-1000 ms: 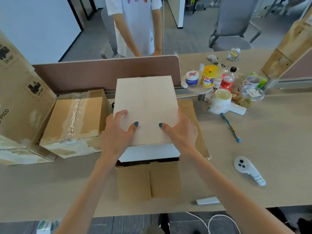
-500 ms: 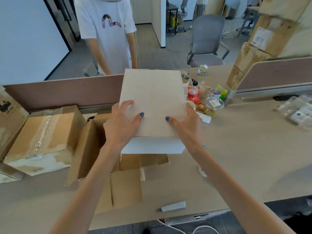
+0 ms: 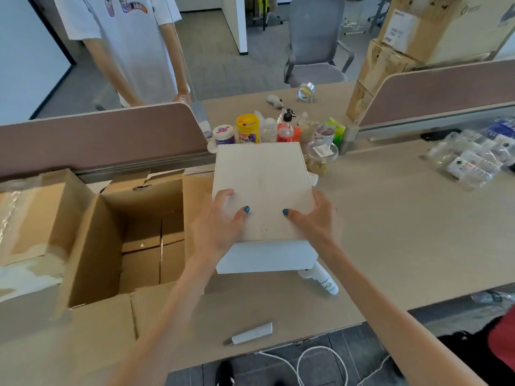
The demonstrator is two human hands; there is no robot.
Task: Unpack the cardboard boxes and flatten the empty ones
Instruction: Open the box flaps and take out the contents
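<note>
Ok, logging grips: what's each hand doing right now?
Left hand: holding the white box.
Right hand: holding the white box.

One head cam, wide-angle, worn on my head, facing forward and down. My fingers (image 3: 223, 194) are close, mid-frame; the desk (image 3: 390, 218) runs ahead of them and to both sides.

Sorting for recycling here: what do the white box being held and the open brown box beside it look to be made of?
The white box looks like paperboard or thin card, matte off-white, with faint smudges and crisp folded edges; whether it is coated is hard to tell. The open brown box is likely corrugated cardboard, raw matte kraft brown, with creased flaps and a torn rear flap edge.
</note>
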